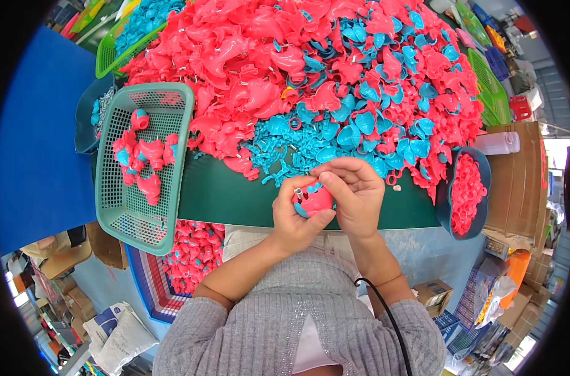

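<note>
Both hands are up over the near edge of the dark green table top [235,200], and between them sits a small pink plastic toy shell with a teal plastic piece fitted into it [314,200]. The left hand [295,219] is curled round it from below, thumb and fingers closed on the shell — a firm cupping grip. The right hand [354,191] bends over the top, fingertips [325,178] pinched together against the upper edge of the piece; whether it holds anything separate, I can't tell. Just beyond the knuckles spreads a huge heap of loose pink and teal plastic parts [310,75]. Off to the person's left lies a pale green perforated plastic basket [172,100] with a few assembled pink pieces inside — and to the right, a dark blue bowl of small pink rings [479,169].
</note>
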`<state>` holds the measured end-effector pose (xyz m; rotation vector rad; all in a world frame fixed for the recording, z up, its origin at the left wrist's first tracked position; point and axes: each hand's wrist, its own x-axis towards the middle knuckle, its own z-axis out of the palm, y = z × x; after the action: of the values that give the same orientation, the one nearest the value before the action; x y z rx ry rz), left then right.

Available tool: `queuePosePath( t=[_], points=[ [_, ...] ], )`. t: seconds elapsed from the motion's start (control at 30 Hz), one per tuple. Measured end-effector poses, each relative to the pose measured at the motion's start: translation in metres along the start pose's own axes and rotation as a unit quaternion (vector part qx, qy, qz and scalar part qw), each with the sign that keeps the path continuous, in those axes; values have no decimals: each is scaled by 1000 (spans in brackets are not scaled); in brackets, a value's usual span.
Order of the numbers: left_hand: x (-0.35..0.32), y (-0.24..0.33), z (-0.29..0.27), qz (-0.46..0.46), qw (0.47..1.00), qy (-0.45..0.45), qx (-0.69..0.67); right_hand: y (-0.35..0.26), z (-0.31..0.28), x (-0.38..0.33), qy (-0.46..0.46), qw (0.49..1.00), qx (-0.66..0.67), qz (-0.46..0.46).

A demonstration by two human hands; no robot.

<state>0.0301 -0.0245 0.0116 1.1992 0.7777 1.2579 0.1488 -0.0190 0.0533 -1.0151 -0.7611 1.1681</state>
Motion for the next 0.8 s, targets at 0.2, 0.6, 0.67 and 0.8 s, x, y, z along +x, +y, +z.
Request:
queuePosePath(
  t=[0.2,0.6,0.67,0.8],
  points=[
    [2,-2,-2,8,999,30,26,4,6,-2,34,998,-44,-15],
    [7,-6,-1,19,999,44,20,20,0,-8,45,975,-188,-107],
    [7,-7,0,41,998,41,32,16,1,-9,42,972,-201,-115],
    [7,-5,-5,49,997,23,61,15,2,-5,28,981,-176,-76]
  ],
)
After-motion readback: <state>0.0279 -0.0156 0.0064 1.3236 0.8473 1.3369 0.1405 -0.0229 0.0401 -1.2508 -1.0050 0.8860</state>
